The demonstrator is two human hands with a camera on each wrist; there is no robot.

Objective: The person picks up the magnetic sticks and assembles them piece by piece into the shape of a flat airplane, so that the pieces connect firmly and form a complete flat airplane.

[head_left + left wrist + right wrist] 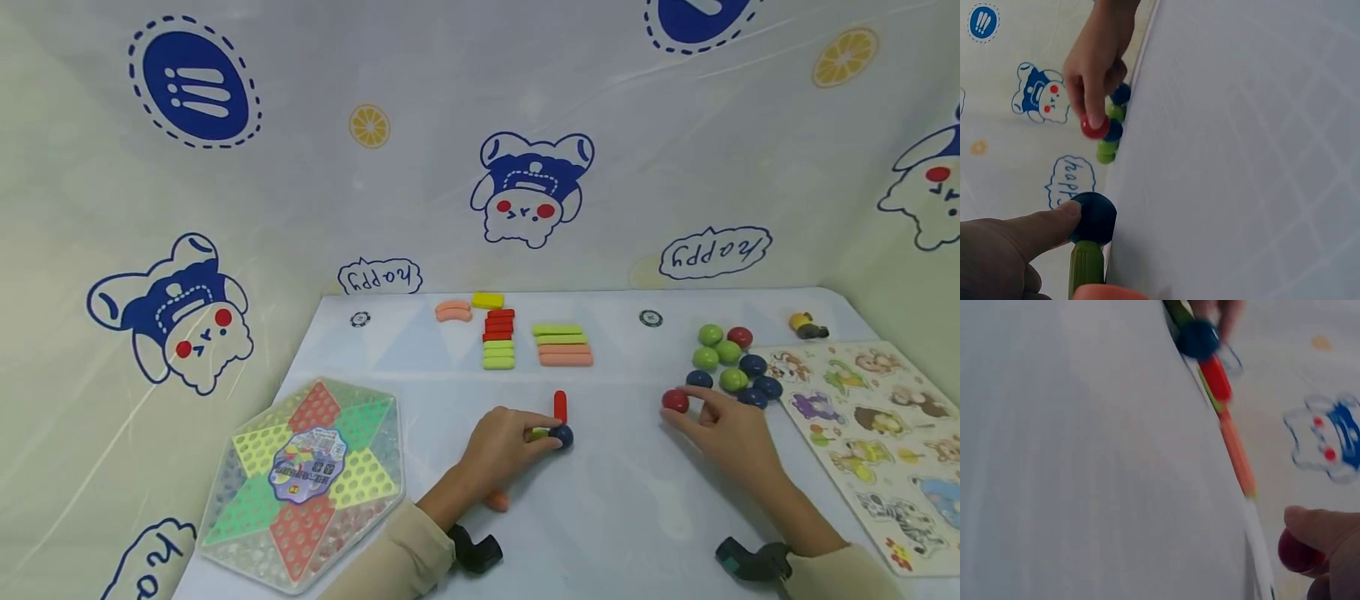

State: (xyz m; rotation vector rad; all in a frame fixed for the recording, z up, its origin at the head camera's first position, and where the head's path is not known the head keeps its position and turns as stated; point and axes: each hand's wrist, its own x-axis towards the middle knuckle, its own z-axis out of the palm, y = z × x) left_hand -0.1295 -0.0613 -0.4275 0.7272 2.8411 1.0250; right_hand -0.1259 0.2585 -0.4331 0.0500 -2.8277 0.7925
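My left hand [504,446] pinches a dark blue ball [561,436] between thumb and forefinger near the middle of the table. A green stick [1087,269] meets the ball on the hand's side, mostly hidden by the fingers in the head view. Beyond the ball a red stick [560,406] points away, its near end at the ball. Farther right, my right hand [731,433] holds a red ball [676,401] between thumb and fingertips, beside a cluster of balls. An orange piece [497,500] lies partly hidden under the left wrist.
Several green, blue and red balls [728,352] sit at the right, against a picture board [847,475]. Short sticks [498,342] and longer sticks [564,350] lie in rows at the back. A hexagonal game board [247,483] is on the left.
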